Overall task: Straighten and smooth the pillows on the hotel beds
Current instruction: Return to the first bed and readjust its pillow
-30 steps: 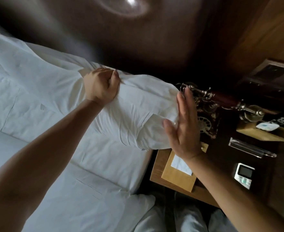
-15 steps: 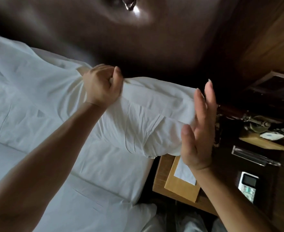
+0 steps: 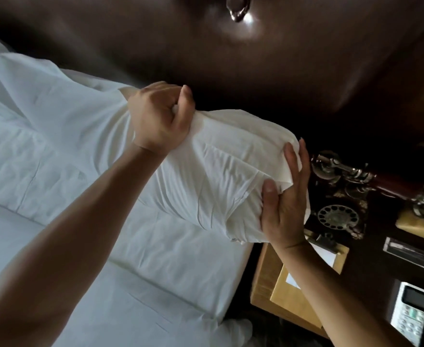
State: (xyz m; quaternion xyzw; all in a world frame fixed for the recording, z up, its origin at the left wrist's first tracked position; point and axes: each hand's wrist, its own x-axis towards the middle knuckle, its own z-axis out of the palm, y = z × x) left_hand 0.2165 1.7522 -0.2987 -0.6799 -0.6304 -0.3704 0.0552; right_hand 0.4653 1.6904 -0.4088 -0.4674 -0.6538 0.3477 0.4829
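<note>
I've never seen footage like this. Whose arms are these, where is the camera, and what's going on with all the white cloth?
There is no machine here: the arms belong to a person, and the single camera is worn on their head, looking forward and down, so you see roughly what they see. The white cloth is a hotel bed with a pillow at its head. The left hand has a closed grip on bunched pillow fabric along the top edge. The right hand lies against the pillow's end with fairly straight fingers, thumb on the front, as if patting it into shape. To the right stands a dark nightstand holding an old-style rotary phone, a notepad and a remote.
</note>
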